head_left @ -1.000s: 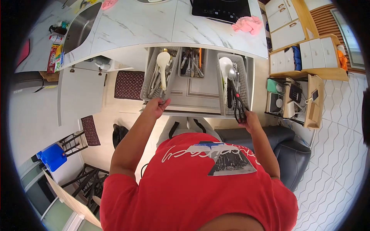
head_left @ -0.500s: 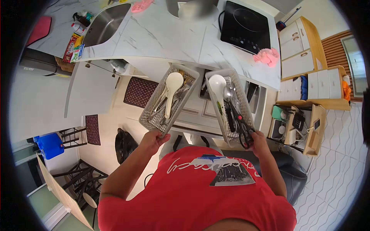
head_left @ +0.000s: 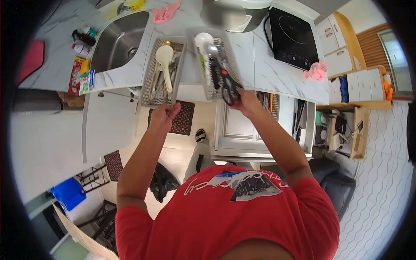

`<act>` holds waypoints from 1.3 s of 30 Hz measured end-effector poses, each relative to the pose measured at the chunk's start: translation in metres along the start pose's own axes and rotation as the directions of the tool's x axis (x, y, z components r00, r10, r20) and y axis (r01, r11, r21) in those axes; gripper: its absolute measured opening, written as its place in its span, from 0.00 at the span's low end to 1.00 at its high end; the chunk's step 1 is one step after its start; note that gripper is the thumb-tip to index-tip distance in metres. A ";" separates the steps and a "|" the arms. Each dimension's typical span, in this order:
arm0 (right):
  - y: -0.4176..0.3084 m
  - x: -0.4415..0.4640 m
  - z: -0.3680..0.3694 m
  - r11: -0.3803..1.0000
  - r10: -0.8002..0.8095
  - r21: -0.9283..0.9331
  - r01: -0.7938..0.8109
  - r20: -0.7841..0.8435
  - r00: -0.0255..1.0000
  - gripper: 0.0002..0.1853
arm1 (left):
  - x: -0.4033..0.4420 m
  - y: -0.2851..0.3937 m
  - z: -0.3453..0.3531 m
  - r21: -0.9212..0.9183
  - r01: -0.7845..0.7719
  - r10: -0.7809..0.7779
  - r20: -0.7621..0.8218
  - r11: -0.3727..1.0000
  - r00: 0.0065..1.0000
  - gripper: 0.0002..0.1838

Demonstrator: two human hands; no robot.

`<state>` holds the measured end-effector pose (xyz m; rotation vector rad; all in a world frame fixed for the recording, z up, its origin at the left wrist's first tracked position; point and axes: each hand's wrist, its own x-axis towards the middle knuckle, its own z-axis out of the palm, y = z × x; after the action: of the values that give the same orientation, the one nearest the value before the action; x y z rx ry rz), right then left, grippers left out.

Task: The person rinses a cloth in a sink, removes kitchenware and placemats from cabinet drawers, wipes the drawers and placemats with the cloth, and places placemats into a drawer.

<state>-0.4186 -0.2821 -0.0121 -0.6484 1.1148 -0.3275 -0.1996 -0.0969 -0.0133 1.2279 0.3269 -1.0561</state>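
Note:
My left hand [head_left: 164, 118] grips the near end of a grey perforated basket [head_left: 145, 90], its fingers partly hidden under the rim. On top of the cutlery inside lies a cream rice paddle [head_left: 164, 56]. My right hand [head_left: 247, 104] is closed on the near end of a second perforated basket [head_left: 235, 67], close to the scissors handles. This basket holds black-handled scissors [head_left: 229, 86], a white serving spoon [head_left: 203, 41] and a metal spoon [head_left: 212, 50]. Both baskets extend over the counter's front edge; whether they touch the countertop cannot be told.
An open drawer [head_left: 264, 149] with more utensils sits below the right forearm. The sink [head_left: 119, 45] is at left, an induction cooktop [head_left: 294, 37] at right. A cabinet door [head_left: 108, 123] stands open. Pink cloths [head_left: 317, 71] and a black bag [head_left: 162, 182] are around.
Both hands have carried the baskets forward and to the left, from above the open drawer to over the counter edge. The body and view have shifted, and a foot now shows.

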 end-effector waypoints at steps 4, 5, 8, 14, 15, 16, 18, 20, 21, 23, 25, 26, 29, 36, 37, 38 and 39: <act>-0.011 0.024 0.062 1.000 0.007 0.014 -0.007 0.028 1.000 0.16 | 0.042 0.027 0.021 -0.015 0.011 -0.011 -0.013 1.000 1.000 0.11; -0.015 0.019 0.074 1.000 0.005 0.031 -0.005 -0.001 1.000 0.16 | 0.055 0.033 0.020 -0.058 -0.013 0.015 0.030 0.998 0.999 0.11; -0.017 -0.005 0.066 0.999 0.011 0.047 -0.015 0.086 0.996 0.21 | 0.072 0.044 0.020 -0.040 -0.003 0.009 0.155 0.999 0.988 0.14; 0.058 0.011 -0.131 0.627 -0.606 -0.773 0.098 -0.405 0.684 0.13 | 0.040 0.021 -0.015 0.186 0.136 -0.186 0.285 0.973 0.940 0.23; 0.061 0.009 -0.168 0.484 -0.750 -0.874 0.030 -0.397 0.530 0.14 | 0.038 0.011 -0.022 0.264 0.160 -0.238 0.297 0.951 0.925 0.24; 0.064 0.011 -0.191 0.341 -0.866 -0.937 -0.071 -0.342 0.365 0.16 | 0.030 0.003 -0.017 0.270 0.157 -0.238 0.297 0.950 0.925 0.24; 0.072 0.035 -0.218 0.357 -0.826 -0.934 -0.032 -0.331 0.455 0.17 | 0.003 -0.028 0.005 0.486 0.238 -0.347 0.145 0.841 0.927 0.29; 0.065 0.040 -0.227 0.599 -0.576 -0.800 0.040 -0.395 0.715 0.17 | -0.010 -0.060 0.030 0.585 0.165 -0.356 0.228 0.794 0.906 0.33; 0.061 0.038 -0.223 0.546 -0.556 -0.838 -0.004 -0.366 0.746 0.17 | -0.012 -0.075 0.042 0.665 0.081 -0.369 0.305 0.743 0.878 0.37; 0.066 0.022 -0.210 0.437 -0.582 -0.899 -0.037 -0.314 0.750 0.13 | 0.003 -0.119 0.054 0.680 0.037 -0.411 0.397 0.732 0.821 0.39; 0.086 0.001 -0.208 0.469 -0.565 -0.883 -0.011 -0.309 0.765 0.10 | 0.011 -0.162 0.068 0.688 -0.009 -0.451 0.486 0.725 0.748 0.42; 0.098 -0.011 -0.210 0.473 -0.571 -0.880 0.036 -0.275 0.774 0.10 | 0.010 -0.184 0.079 0.775 -0.184 -0.387 0.487 0.604 0.783 0.43; 0.112 -0.068 -0.199 0.536 -0.513 -0.841 0.068 -0.260 0.818 0.11 | -0.013 -0.211 0.102 0.853 -0.217 -0.404 0.430 0.475 0.807 0.45; 0.106 -0.138 -0.202 0.628 -0.380 -0.764 0.151 -0.132 0.915 0.15 | -0.074 -0.212 0.104 0.864 -0.109 -0.485 0.375 0.491 0.790 0.33; 0.100 -0.135 -0.214 0.762 -0.333 -0.625 0.169 -0.155 0.930 0.16 | -0.070 -0.220 0.091 0.852 -0.203 -0.420 0.429 0.483 0.799 0.31; 0.092 -0.129 -0.237 0.870 -0.269 -0.465 0.167 -0.162 0.949 0.17 | -0.067 -0.224 0.079 0.836 -0.291 -0.354 0.476 0.464 0.805 0.29; 0.099 -0.101 -0.280 0.728 -0.438 -0.653 0.208 -0.210 0.874 0.14 | -0.067 -0.224 0.068 0.834 -0.287 -0.302 0.459 0.472 0.836 0.29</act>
<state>-0.7211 -0.2385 -0.0815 -1.4340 1.4685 -0.3974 -0.4342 -0.1159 -0.0763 1.7320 -0.8352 -1.6262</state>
